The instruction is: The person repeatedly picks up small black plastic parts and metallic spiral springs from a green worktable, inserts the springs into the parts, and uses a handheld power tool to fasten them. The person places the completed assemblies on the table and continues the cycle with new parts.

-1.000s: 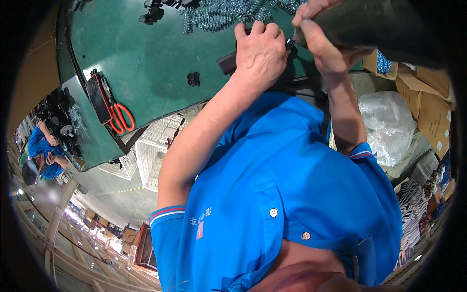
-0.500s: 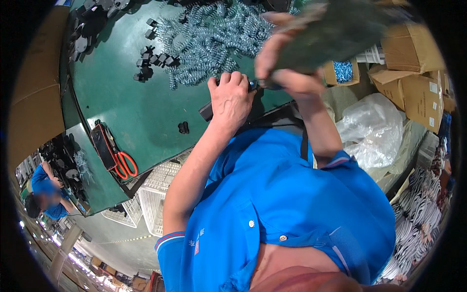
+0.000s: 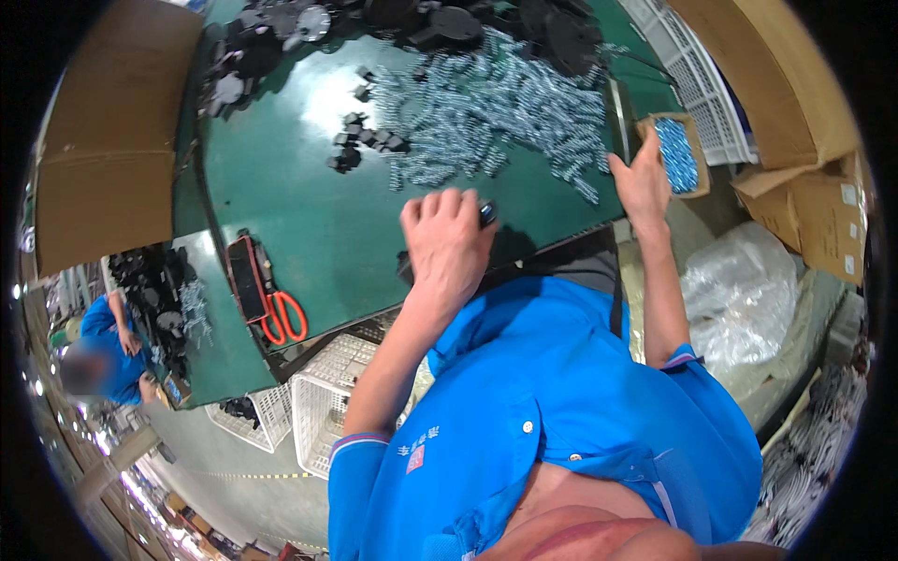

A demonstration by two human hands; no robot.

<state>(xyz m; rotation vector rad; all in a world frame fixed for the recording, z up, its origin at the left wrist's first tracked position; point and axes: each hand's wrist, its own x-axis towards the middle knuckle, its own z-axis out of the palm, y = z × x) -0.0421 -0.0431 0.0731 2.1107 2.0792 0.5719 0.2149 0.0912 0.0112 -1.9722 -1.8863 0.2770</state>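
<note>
My left hand [image 3: 447, 238] is closed over a black part [image 3: 487, 214] on the green table, near its front edge. Only the ends of that part show past my fingers and palm. My right hand [image 3: 644, 185] is beside a small cardboard box [image 3: 696, 182] of blue screw-like pieces [image 3: 675, 154]. Thumb and forefinger are apart with nothing seen between them; the fingertips reach the box's near-left side. Beyond my hands lies a wide heap of metal springs [image 3: 505, 107]. Several small black blocks [image 3: 379, 140] sit at the heap's left side.
Orange-handled scissors [image 3: 283, 316] and a phone [image 3: 247, 280] lie at the table's left. Round black parts [image 3: 454, 28] line the far side. White crates [image 3: 323, 397] stand below the table. Right are cardboard boxes [image 3: 814, 210] and plastic wrap [image 3: 739, 290]. Another person [image 3: 108, 351] works far left.
My right hand has moved right, from beside my left hand to the screw box. The large dark blurred thing it held is out of its grasp. My left hand stays on the black part.
</note>
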